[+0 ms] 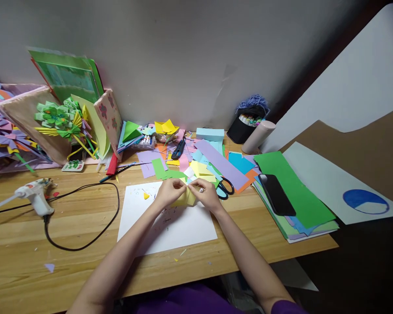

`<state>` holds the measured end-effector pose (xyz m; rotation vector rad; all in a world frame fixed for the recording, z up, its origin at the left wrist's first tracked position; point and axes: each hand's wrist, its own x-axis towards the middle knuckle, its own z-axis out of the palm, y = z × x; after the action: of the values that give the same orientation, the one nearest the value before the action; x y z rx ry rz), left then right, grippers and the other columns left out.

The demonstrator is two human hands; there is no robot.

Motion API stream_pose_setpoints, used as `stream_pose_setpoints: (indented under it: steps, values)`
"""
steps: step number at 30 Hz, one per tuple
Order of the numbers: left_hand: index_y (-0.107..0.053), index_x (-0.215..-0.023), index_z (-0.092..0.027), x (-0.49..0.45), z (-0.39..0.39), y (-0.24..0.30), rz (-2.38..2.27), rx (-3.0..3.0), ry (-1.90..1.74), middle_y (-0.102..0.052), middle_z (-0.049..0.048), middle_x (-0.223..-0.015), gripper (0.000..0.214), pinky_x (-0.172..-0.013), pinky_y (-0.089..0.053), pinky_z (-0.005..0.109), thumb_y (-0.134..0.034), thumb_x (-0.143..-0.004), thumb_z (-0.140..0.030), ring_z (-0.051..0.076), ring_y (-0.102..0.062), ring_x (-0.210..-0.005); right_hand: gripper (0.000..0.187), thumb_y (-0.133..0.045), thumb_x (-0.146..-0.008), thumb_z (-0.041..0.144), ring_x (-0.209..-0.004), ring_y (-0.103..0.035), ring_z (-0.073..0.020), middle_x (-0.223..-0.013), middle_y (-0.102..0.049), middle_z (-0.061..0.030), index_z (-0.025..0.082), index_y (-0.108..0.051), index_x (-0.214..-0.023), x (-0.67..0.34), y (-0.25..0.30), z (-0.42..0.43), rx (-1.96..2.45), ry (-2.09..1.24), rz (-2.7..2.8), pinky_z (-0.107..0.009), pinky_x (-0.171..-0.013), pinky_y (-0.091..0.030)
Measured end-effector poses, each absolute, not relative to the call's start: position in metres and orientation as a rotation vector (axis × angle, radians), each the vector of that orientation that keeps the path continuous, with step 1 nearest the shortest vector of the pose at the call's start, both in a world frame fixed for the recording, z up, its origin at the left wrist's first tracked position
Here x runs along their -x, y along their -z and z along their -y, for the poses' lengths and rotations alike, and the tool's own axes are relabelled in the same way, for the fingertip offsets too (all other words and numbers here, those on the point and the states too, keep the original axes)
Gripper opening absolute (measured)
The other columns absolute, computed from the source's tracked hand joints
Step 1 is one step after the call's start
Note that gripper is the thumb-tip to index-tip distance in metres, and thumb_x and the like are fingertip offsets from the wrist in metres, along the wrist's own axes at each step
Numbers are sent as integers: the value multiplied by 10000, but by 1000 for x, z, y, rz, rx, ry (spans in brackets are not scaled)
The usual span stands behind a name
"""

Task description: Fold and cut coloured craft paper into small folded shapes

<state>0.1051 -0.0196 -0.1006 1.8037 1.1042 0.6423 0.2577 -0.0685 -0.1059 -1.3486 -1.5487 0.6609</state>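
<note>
Between both hands is a piece of pale yellow paper with a crease showing, held just above a white sheet. My left hand pinches its upper edge, thumb and fingertips together. From the other side my right hand grips the same paper close by, so the fingertips of both hands nearly meet. Dark-handled scissors lie just right of my right hand. Small scraps and a yellow bit of paper rest on the white sheet.
A white glue gun with a looping black cord lies left. Coloured paper offcuts and a utility knife are spread behind. At right, a phone rests on stacked green paper. A black marker holder stands by the wall.
</note>
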Motion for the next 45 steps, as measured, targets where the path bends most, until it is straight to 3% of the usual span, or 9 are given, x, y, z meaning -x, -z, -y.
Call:
stream_pose_setpoints:
  steps: [15, 21, 25, 28, 30, 33, 37, 41, 45]
  values:
    - [-561, -568, -148, -90, 4, 92, -1139, -1770, -657, -615, 9, -585, 86, -511, -384, 200, -503, -592, -206, 125, -551, -569, 209, -586, -717, 351, -645, -573, -166, -719, -652, -54, 151, -643, -700, -285, 109, 63, 1433, -686, 1242, -242, -519, -401]
    - [-569, -575, -162, -77, -6, 101, -1360, -1800, -714, -616, 11, -574, 104, -514, -388, 214, -519, -623, -240, 142, -564, -558, 251, -592, -697, 385, -722, -610, -191, -758, -669, -66, 141, -638, -739, -298, 127, 52, 1421, -700, 992, -288, -663, -474]
    - [-621, -788, -175, -75, -10, 114, -1417, -1930, -724, -657, 51, -802, 205, -637, -423, 250, -550, -672, -329, 179, -595, -736, 331, -520, -742, 387, -890, -595, -222, -956, -641, -112, 133, -614, -932, -314, 140, 43, 1531, -530, 898, -349, -785, -467]
    - [-577, -1012, -175, -77, -10, 124, -1393, -2115, -645, -614, 88, -983, 499, -752, -413, 302, -682, -570, -380, 232, -555, -906, 363, -529, -742, 325, -1099, -466, -252, -1150, -520, -146, 152, -572, -1058, -314, 137, 44, 1674, -172, 1046, -406, -929, -369]
    - [-569, -1032, -179, -78, -9, 129, -1390, -2177, -591, -607, 89, -976, 571, -770, -400, 325, -727, -519, -374, 253, -535, -931, 337, -507, -764, 291, -1105, -448, -240, -1157, -493, -139, 172, -558, -1075, -306, 132, 47, 1668, -96, 1161, -393, -926, -373]
    - [-608, -908, -176, -78, -10, 131, -1359, -2120, -581, -622, 65, -888, 420, -708, -403, 312, -711, -547, -364, 235, -551, -843, 267, -488, -788, 288, -897, -548, -185, -1035, -556, -104, 180, -576, -1015, -287, 128, 50, 1556, -381, 1349, -316, -767, -466]
    - [-611, -746, -139, -82, -11, 127, -1176, -1789, -594, -593, 14, -650, 319, -566, -406, 260, -657, -598, -418, 170, -554, -634, 277, -559, -746, 337, -737, -576, -156, -898, -629, -63, 171, -606, -962, -263, 132, 54, 1451, -731, 1438, -285, -685, -473]
    - [-597, -769, -122, -88, -7, 120, -1018, -1417, -673, -633, 43, -735, 356, -591, -441, 247, -642, -622, -443, 154, -581, -672, 251, -551, -740, 403, -688, -591, -171, -746, -647, -53, 159, -612, -746, -256, 133, 54, 1399, -836, 1254, -277, -634, -476]
    - [-604, -841, -130, -93, 3, 115, -881, -1238, -473, -659, 69, -819, 362, -646, -472, 267, -686, -604, -391, 160, -608, -722, 307, -576, -699, 442, -655, -606, -183, -754, -657, -71, 153, -585, -805, -263, 130, 51, 1328, -934, 942, -294, -593, -498]
